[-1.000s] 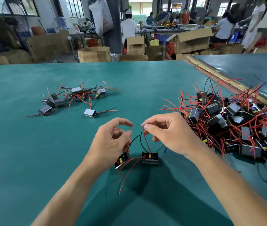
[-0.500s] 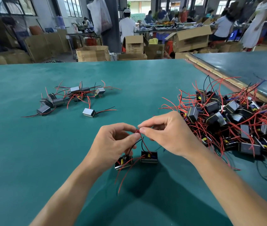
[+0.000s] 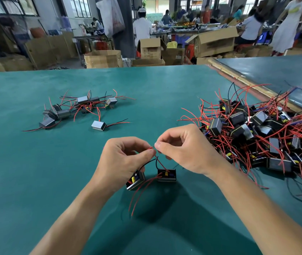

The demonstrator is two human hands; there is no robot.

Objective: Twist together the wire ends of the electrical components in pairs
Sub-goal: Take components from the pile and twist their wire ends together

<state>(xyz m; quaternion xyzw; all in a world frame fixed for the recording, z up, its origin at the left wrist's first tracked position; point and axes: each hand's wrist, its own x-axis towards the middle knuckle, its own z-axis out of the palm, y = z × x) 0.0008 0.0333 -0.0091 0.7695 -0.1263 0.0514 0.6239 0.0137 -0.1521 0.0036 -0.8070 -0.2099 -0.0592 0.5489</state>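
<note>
Now left hand (image 3: pixel 122 162) & right hand (image 3: pixel 187 150) pinch red wire ends (image 3: pixel 153 148) above 2 components (image 3: pixel 166 175).

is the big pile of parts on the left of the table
No, the big pile lies on the right of the table, and only a small group sits on the left.

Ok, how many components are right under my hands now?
2: a tilted component beneath the left hand, a flat component on the table just right of it; none seems hidden there.
</note>
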